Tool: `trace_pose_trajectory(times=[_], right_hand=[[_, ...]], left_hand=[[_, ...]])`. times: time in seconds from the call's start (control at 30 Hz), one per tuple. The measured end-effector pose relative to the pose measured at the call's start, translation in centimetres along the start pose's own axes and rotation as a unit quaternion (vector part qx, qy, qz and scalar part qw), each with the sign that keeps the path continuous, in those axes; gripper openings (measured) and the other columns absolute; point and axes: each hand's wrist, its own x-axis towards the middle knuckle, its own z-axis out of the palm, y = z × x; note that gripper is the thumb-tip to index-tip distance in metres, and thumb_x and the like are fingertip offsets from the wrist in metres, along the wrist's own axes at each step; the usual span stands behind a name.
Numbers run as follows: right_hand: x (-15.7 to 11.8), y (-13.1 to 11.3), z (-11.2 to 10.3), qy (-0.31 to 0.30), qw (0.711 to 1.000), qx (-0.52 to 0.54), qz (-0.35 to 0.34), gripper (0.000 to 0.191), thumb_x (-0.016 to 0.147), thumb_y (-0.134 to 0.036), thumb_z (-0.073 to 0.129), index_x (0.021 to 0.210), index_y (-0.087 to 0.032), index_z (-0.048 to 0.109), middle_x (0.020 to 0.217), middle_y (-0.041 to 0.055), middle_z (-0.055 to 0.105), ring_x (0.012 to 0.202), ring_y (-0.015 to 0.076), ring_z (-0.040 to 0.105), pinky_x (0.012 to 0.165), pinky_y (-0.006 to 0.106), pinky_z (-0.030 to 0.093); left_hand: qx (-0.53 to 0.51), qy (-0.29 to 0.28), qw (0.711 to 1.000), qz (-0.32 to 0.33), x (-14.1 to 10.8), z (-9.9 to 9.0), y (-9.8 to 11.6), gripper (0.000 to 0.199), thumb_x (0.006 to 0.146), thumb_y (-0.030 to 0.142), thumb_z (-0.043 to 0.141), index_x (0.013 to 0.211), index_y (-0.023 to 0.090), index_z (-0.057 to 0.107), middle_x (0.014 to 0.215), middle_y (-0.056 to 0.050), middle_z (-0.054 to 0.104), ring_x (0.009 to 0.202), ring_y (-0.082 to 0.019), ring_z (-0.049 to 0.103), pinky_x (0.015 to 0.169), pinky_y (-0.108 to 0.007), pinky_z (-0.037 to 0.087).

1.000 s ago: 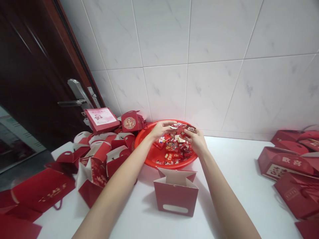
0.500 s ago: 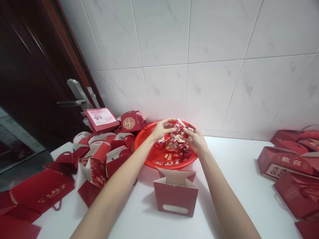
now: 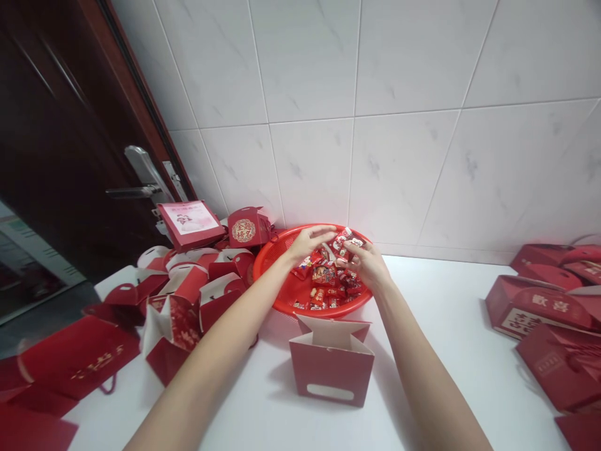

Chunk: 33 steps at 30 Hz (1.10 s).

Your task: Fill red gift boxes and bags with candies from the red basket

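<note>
A red plastic basket [image 3: 288,300] with a perforated wall holds a pile of small wrapped candies [image 3: 325,275]. My left hand [image 3: 307,244] reaches over its back rim with fingers stretched and apart, and nothing shows in its grasp. On the other side my right hand [image 3: 369,264] dips into the pile, its fingers spread and curved around several wrappers; no firm grip on any of them is visible. A red-and-white packet [image 3: 343,238] lies between the two hands. In front of the basket stands an open red paper box [image 3: 332,369], its top flaps raised.
Several red gift boxes [image 3: 183,282] crowd the left side of the white table [image 3: 432,313], some with raised flaps. More red boxes [image 3: 539,307] sit at the right edge. A tiled wall [image 3: 310,169] rises behind, and a dark door with a metal handle [image 3: 136,191] stands at left.
The red-and-white packet was between both hands' fingertips. My left fingers are now off it, and it sits slightly farther right, turned. The open box has not moved.
</note>
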Motion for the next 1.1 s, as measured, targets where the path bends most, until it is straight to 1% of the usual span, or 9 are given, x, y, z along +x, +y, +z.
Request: trace_pose_trajectory(times=[0.07,0.13,0.27,0.4,0.5,0.73,0.8,0.97,1.1], right_hand=[[0.2,0.0,-0.1,0.028,0.999,0.013,-0.012,0.027,0.059,-0.023,0.088,0.077,-0.020,0.068,0.074,-0.0016,0.070,0.066,0.0146,0.064,0.060,0.029,0.061],[0.4,0.0,-0.3,0.044,0.999,0.023,-0.020,0.026,0.061,-0.025,0.088,0.075,-0.020,0.067,0.071,-0.0018,0.070,0.065,0.0145,0.063,0.062,0.030,0.060],[0.8,0.1,-0.7,0.046,0.998,0.027,-0.032,0.027,0.063,-0.028,0.087,0.073,-0.020,0.064,0.066,-0.0022,0.068,0.063,0.0147,0.064,0.065,0.030,0.059],[1.1,0.3,-0.7,0.056,0.998,0.030,-0.027,0.026,0.063,-0.027,0.086,0.072,-0.019,0.063,0.065,-0.0016,0.068,0.065,0.0151,0.066,0.065,0.028,0.056],[1.1,0.3,-0.5,0.072,0.996,0.040,-0.018,0.023,0.064,-0.025,0.085,0.073,-0.019,0.065,0.067,-0.0012,0.070,0.064,0.0148,0.065,0.063,0.027,0.055],[0.9,0.3,-0.4,0.068,0.996,0.038,-0.035,0.024,0.061,-0.026,0.085,0.074,-0.019,0.066,0.065,-0.0023,0.068,0.062,0.0142,0.063,0.059,0.025,0.053],[1.0,0.4,-0.5,0.066,0.997,0.037,-0.035,0.025,0.060,-0.027,0.086,0.073,-0.019,0.066,0.063,-0.0026,0.067,0.061,0.0140,0.063,0.059,0.025,0.053],[1.1,0.4,-0.5,0.073,0.996,0.042,-0.036,0.025,0.059,-0.027,0.085,0.072,-0.019,0.066,0.063,-0.0021,0.068,0.060,0.0140,0.063,0.057,0.024,0.052],[1.2,0.4,-0.5,0.073,0.996,0.034,-0.035,0.024,0.060,-0.026,0.084,0.076,-0.020,0.067,0.069,-0.0015,0.072,0.063,0.0154,0.065,0.059,0.025,0.053]], left_hand=[[0.061,0.022,0.998,-0.014,0.4,-0.2,-0.5,0.043,0.082,0.051,0.067,0.105,0.016,0.074,0.111,-0.012,0.075,0.098,-0.022,0.068,0.086,-0.034,0.052],[0.143,0.005,0.989,-0.036,0.7,-0.3,-1.2,0.036,0.082,0.046,0.066,0.100,0.016,0.076,0.109,-0.011,0.075,0.096,-0.022,0.068,0.086,-0.032,0.052],[0.241,-0.106,0.959,-0.103,0.4,-0.2,-2.2,0.016,0.062,0.025,0.080,0.077,0.020,0.080,0.080,-0.003,0.078,0.080,-0.021,0.069,0.078,-0.028,0.051],[0.339,-0.177,0.908,-0.173,0.0,-0.4,-2.6,0.014,0.045,0.009,0.081,0.048,0.018,0.070,0.046,-0.001,0.063,0.048,-0.019,0.059,0.057,-0.029,0.046],[0.395,-0.175,0.886,-0.169,0.0,-0.5,-2.6,0.014,0.047,0.007,0.077,0.048,0.019,0.069,0.048,-0.001,0.063,0.050,-0.020,0.059,0.057,-0.029,0.044],[0.447,-0.148,0.878,-0.083,0.3,1.3,-2.9,0.037,0.060,0.006,0.068,0.092,0.023,0.075,0.091,-0.003,0.074,0.086,-0.024,0.067,0.076,-0.026,0.046],[0.455,-0.152,0.874,-0.081,0.2,1.8,-3.3,0.038,0.059,0.007,0.069,0.094,0.023,0.073,0.095,-0.004,0.075,0.089,-0.024,0.067,0.077,-0.025,0.047],[0.464,-0.150,0.866,-0.106,-0.1,2.0,-4.3,0.019,0.056,0.009,0.073,0.071,0.021,0.068,0.077,-0.003,0.072,0.077,-0.023,0.066,0.071,-0.026,0.047],[0.445,-0.135,0.876,-0.126,-0.2,1.6,-4.2,0.022,0.050,0.009,0.078,0.052,0.021,0.060,0.051,0.003,0.059,0.060,-0.019,0.061,0.063,-0.026,0.045]])
